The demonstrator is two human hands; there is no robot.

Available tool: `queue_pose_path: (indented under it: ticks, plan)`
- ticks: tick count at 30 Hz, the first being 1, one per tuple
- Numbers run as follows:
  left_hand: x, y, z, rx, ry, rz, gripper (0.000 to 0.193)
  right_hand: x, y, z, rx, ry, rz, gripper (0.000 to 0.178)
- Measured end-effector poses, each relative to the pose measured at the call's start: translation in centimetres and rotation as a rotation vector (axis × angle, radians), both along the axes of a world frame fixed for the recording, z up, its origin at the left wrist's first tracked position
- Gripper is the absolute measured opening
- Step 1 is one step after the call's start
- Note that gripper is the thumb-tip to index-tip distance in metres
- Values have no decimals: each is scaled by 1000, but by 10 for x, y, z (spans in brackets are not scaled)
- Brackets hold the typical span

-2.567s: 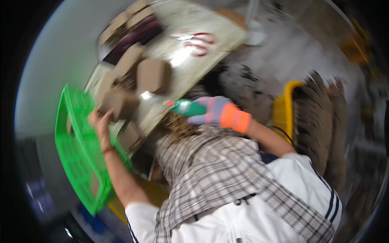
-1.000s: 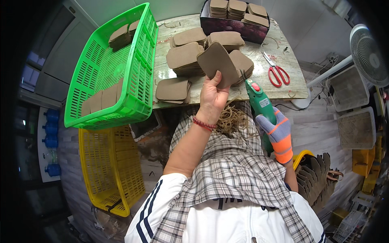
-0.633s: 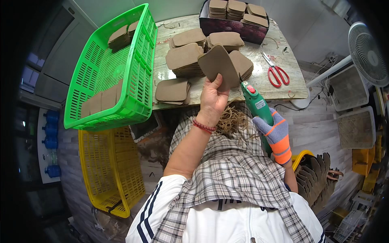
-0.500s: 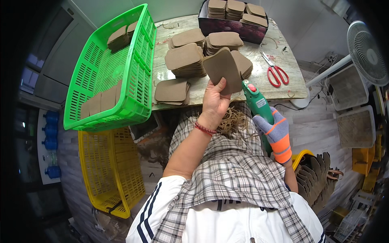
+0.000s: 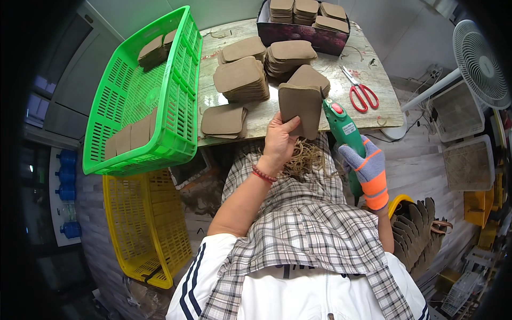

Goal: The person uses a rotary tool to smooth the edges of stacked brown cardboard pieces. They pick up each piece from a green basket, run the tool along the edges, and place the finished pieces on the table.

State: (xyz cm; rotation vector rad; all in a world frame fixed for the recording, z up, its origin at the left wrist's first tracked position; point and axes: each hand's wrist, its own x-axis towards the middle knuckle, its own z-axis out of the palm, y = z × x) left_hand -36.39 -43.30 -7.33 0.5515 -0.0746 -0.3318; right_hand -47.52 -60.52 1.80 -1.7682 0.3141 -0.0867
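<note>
Compared with half a second ago, the brown pad (image 5: 300, 108) is sitting slightly lower and more upright in the left hand (image 5: 279, 140), and the green electric cutter (image 5: 344, 140) is now lying right against its right edge. The left hand is pinching the pad by its lower edge, thumb in front, holding it above the lap near the front edge of the worktop (image 5: 384, 101). The right hand (image 5: 368, 172), in a grey and orange glove, is closing around the cutter's body.

Judging by the scene, the work is looking well underway but far from over: a few pads are standing in the green basket (image 5: 176, 90), while several stacks of pads (image 5: 242, 80) are waiting on the worktop and more are filling the dark box (image 5: 298, 33) at the back. Curly fibre trimmings (image 5: 306, 160) are gathering on the plaid apron (image 5: 298, 224).

The cutter's blade is hiding behind the pad, so whether it is cutting is impossible to tell. Red scissors (image 5: 362, 95) are lying unused; the yellow basket (image 5: 144, 224) is partly darkening at the lens rim.
</note>
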Motion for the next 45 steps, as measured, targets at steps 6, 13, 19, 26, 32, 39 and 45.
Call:
queue_pose_path:
  ticks: [6,13,19,26,32,39,45]
  plan:
    - [25,34,5,291,-209,-16,28,-4,-1,15,46,73,100,24]
    - [50,71,23,585,-383,-156,31,-9,-7,13,-92,113,210,40]
    - [44,78,22,702,-335,-334,31,-7,0,4,-62,84,216,41]
    - [29,76,26,714,-277,-479,29,-2,3,4,-38,113,209,40]
    - [45,98,38,976,-449,-284,23,-2,1,4,17,178,265,39]
    - [50,116,48,838,-332,-139,17,-2,3,-8,49,186,307,40]
    - [51,118,46,855,-352,-210,18,-2,6,-7,31,195,337,38]
